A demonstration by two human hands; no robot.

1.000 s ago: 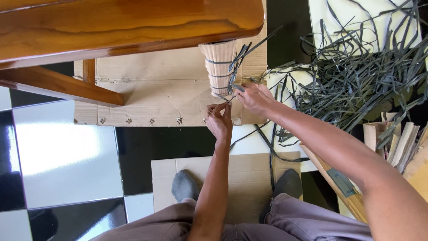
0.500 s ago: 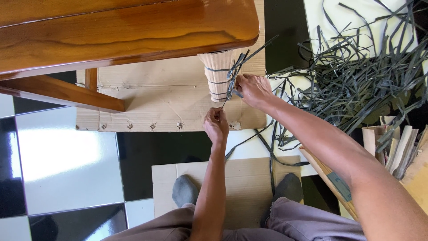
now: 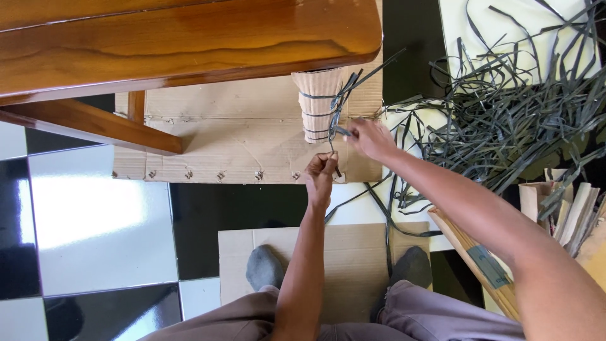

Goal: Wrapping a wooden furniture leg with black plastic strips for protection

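Left hand pinching thin dark plastic strap, below cardboard-wrapped desk leg. Right hand closed on strap knot beside wrapping; fingertips hard to make out. Leg top hidden under glossy brown wooden desk.

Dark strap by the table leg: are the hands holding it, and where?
Yes. The left hand pinches the strap's loose lower end; the right hand grips it at the cardboard-wrapped leg.
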